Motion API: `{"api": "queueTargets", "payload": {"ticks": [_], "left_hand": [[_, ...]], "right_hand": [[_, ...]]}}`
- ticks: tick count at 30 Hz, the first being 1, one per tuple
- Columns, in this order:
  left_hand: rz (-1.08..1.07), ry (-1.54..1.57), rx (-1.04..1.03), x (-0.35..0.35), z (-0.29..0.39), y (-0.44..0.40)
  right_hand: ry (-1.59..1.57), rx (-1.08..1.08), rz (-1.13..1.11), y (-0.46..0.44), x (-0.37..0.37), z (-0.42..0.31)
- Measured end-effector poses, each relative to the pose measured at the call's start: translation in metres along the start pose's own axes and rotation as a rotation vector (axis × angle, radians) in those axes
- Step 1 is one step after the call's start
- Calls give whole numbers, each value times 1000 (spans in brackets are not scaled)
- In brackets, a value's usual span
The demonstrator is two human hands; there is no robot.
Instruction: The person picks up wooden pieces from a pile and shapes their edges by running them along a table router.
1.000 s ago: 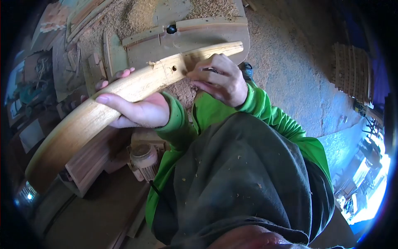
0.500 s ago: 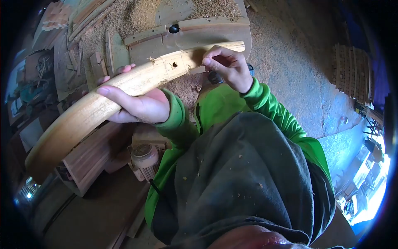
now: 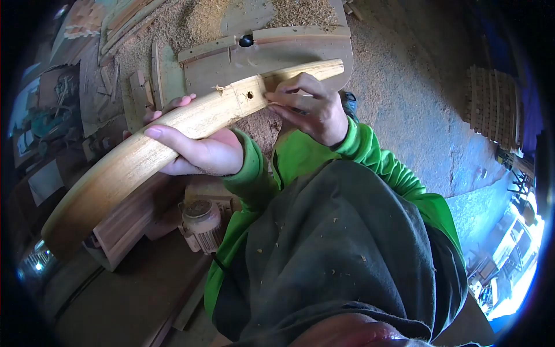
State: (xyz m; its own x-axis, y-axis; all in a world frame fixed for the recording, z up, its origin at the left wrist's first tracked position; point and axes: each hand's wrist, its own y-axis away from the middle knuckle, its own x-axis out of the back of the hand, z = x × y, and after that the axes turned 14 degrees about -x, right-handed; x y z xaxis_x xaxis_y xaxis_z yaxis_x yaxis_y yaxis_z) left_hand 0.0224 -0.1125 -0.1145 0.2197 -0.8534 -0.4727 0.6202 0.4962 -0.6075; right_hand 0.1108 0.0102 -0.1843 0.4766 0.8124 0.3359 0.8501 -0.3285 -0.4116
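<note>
A long curved wooden piece, pale and smooth, runs from the lower left up to the upper right. My left hand is wrapped round its middle, thumb on top and fingertips showing at the far side. Toward the right end is a squared section with a dark round hole and frayed splinters on its edge. My right hand is closed, its thumb and fingertips bunched at the near edge of the wood just right of the hole. Whatever lies between those fingertips is too small to make out.
Beyond the wood is a machine table with wooden fence strips and a dark round knob or cutter. Sawdust lies in heaps behind it. A motor stands at lower left, and slatted wood is stacked at right.
My right hand has slid left and slightly down along the wood, from its right end to beside the hole. The left hand keeps its hold; the piece shifts slightly right in view.
</note>
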Motion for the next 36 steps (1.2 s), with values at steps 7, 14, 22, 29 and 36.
{"api": "queueTargets", "payload": {"ticks": [7,14,22,29,36], "left_hand": [[27,-4,-11,5,-2,1],[94,-24,20,1,-1,3],[112,-30,10,-9,1,5],[203,-90,16,-12,-2,6],[197,-80,50,-17,-2,5]], "right_hand": [[128,84,25,-2,-2,-1],[247,219,89,4,-4,2],[210,288,202,13,-28,20],[203,292,163,11,-26,23],[238,185,69,10,6,13]]}}
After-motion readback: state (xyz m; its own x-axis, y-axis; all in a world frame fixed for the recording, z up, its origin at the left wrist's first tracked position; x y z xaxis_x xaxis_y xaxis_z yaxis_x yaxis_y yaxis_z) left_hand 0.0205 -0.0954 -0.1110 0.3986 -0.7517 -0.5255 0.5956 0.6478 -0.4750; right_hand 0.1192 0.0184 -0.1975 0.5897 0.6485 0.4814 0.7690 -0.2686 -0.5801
